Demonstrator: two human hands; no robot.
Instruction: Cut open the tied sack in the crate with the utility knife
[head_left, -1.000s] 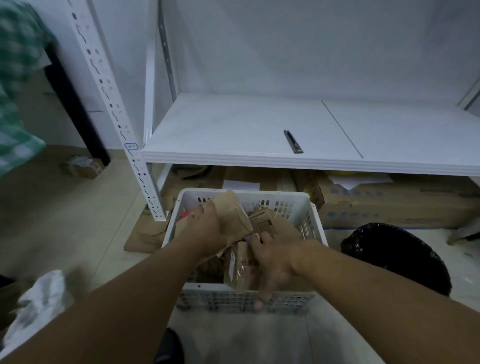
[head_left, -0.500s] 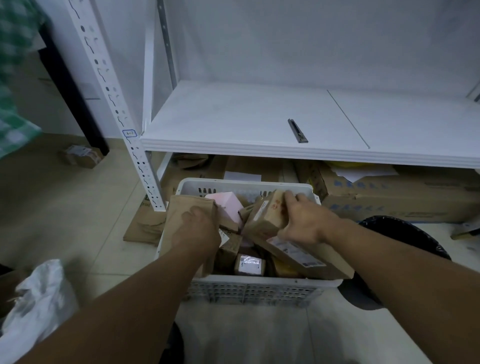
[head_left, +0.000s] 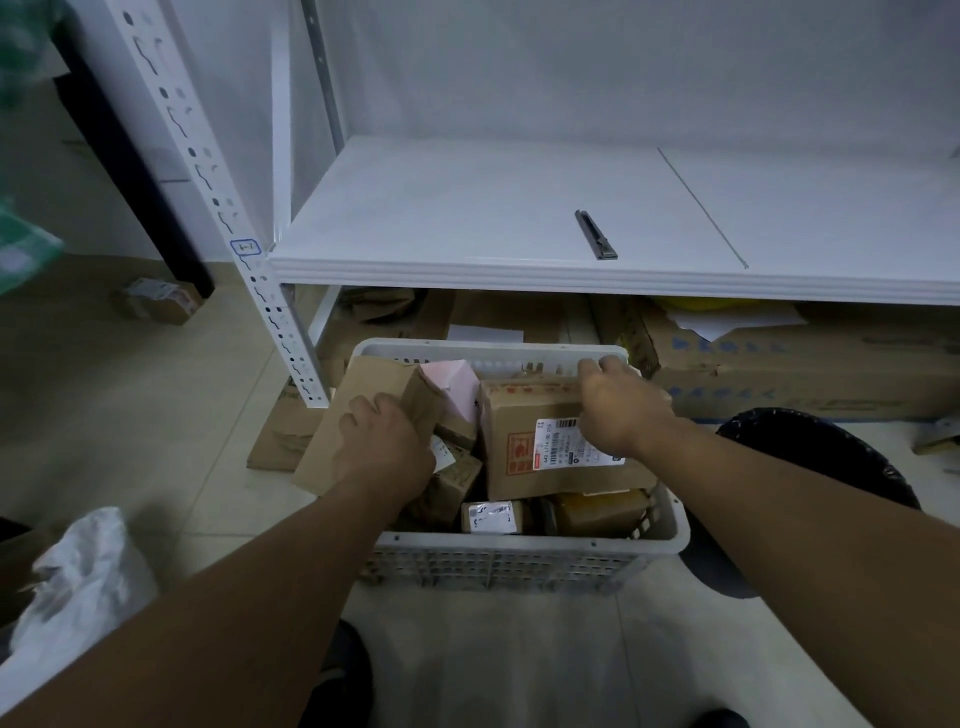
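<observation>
A white plastic crate (head_left: 524, 564) on the floor is full of cardboard parcels. My left hand (head_left: 387, 449) grips a flat brown parcel (head_left: 345, 426) leaning over the crate's left rim. My right hand (head_left: 621, 408) holds the top edge of a large labelled cardboard box (head_left: 524, 447) at the crate's right side. A pink packet (head_left: 452, 382) sits between them. The dark utility knife (head_left: 596, 235) lies on the white shelf (head_left: 467, 218) above the crate, away from both hands. No tied sack shows inside the crate.
A crumpled white sack (head_left: 78, 587) lies on the floor at the lower left. A black bin (head_left: 821, 457) stands right of the crate. Flat cardboard boxes (head_left: 810, 364) sit under the shelf. The perforated shelf post (head_left: 208, 197) rises at the left.
My right hand has moved to the back right and set the large labelled box upright. My left hand has stayed on the flat brown parcel. The camera has moved closer.
</observation>
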